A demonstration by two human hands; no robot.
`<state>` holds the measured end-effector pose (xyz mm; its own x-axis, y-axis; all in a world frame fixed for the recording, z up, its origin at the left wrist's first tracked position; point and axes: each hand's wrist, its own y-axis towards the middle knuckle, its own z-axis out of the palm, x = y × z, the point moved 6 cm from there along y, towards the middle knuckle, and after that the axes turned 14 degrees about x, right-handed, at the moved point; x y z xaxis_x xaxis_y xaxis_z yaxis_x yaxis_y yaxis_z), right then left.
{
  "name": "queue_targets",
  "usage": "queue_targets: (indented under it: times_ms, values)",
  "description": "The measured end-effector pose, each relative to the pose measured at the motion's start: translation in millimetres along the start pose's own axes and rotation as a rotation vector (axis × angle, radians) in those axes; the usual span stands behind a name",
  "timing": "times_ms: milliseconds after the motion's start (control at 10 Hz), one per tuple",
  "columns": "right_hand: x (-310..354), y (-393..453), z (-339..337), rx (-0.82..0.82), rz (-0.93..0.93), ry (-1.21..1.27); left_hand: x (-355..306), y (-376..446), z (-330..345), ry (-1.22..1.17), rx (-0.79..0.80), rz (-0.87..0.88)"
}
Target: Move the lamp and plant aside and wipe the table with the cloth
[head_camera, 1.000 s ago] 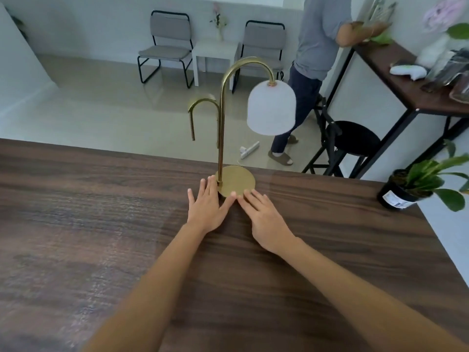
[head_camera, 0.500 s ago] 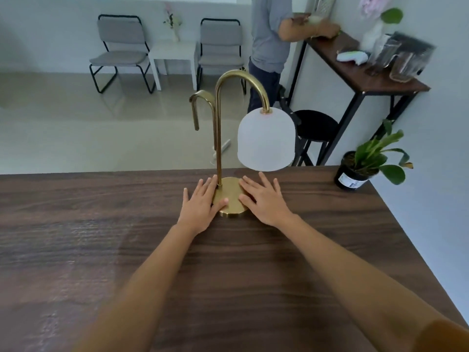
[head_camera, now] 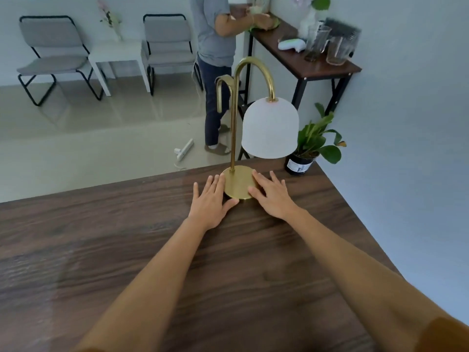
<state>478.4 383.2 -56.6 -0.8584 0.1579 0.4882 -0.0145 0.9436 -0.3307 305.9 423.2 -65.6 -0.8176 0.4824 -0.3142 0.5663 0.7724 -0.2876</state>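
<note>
A brass lamp [head_camera: 238, 184] with a curved neck and a white dome shade stands near the far edge of the dark wooden table [head_camera: 152, 250]. My left hand [head_camera: 209, 201] lies flat on the table, fingers apart, its thumb and fingers touching the left rim of the round base. On the other side my right hand [head_camera: 272, 196] lies flat the same way against the base's right rim. A small green plant [head_camera: 313, 143] in a black pot sits at the table's far right corner, just right of the lamp. No cloth is in view.
A wall runs along the table's right edge. Beyond the far edge, a person [head_camera: 215, 47] stands at a side table [head_camera: 317, 69] with glasses on it. Two grey chairs [head_camera: 53, 54] and a white side table [head_camera: 116, 54] stand on the floor behind.
The lamp has slid right along the far edge, between my two flat hands, and now stands close to the plant. My view has also swung right.
</note>
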Motion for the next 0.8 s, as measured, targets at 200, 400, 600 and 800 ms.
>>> queue_targets:
  times_ms: [200,400,600,800]
  values:
    - [-38,-6,-14,-0.018,0.038,0.046,-25,35,-2,-0.031,0.078,0.052]
    - [-51,1,-22,-0.027,0.101,0.061,-39,53,-4,-0.052,0.104,0.053]
    - [-51,1,-26,0.017,0.107,0.033,-40,54,-2,-0.057,0.107,0.031]
    - [-34,-35,-29,0.082,0.088,0.05,-41,18,-3,-0.139,0.07,-0.021]
